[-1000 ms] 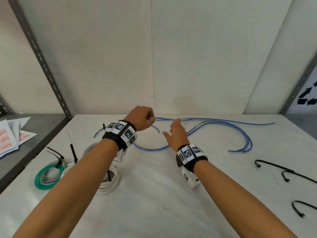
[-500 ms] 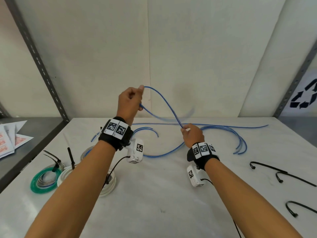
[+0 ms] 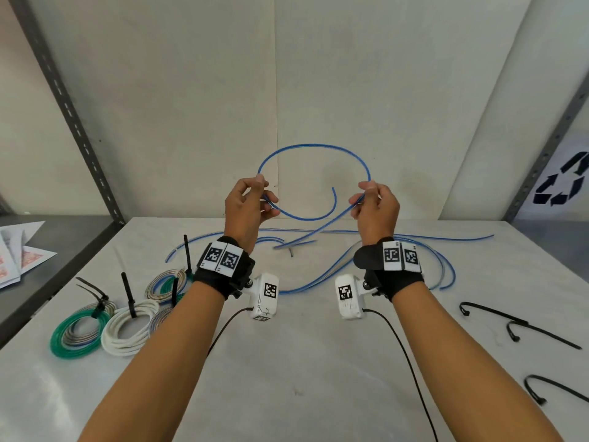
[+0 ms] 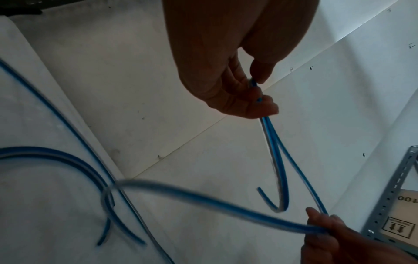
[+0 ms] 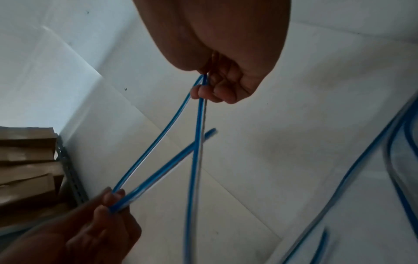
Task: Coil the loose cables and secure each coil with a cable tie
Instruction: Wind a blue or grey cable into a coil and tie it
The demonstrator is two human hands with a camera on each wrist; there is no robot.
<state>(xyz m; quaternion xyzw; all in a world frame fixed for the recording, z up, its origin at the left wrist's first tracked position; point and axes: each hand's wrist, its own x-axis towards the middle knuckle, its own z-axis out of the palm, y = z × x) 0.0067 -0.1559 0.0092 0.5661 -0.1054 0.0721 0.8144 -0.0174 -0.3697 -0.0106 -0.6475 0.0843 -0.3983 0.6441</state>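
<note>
Head view first: white counter (image 3: 302, 362) filling the lower frame. At nine o'clock, tied coils parked: green coil (image 3: 68, 338), white coil (image 3: 126, 334), a third striped one (image 3: 162, 283) behind. At three o'clock, spare black cable ties (image 3: 522, 330) lying loose. Across twelve o'clock, blue cable (image 3: 314, 147) raised off the surface in one open loop, its long remainder snaking over the counter behind the wrists. Left hand (image 3: 245, 208) at ten o'clock of the loop, thumb and fingers pinching two strands together, short free end curling inside the ring. Right hand (image 3: 377, 207) at two o'clock, fingers curled round the cable where loop meets trailing length.

Judged as first turn of the coil only; most of the cable not yet gathered.

Risks from here: springy cable popping open if the left pinch slackens; trailing length snagging on itself where strands cross on the counter; loops of uneven size if the right hand feeds too much at once; free end slipping out, undoing the turn.
</note>
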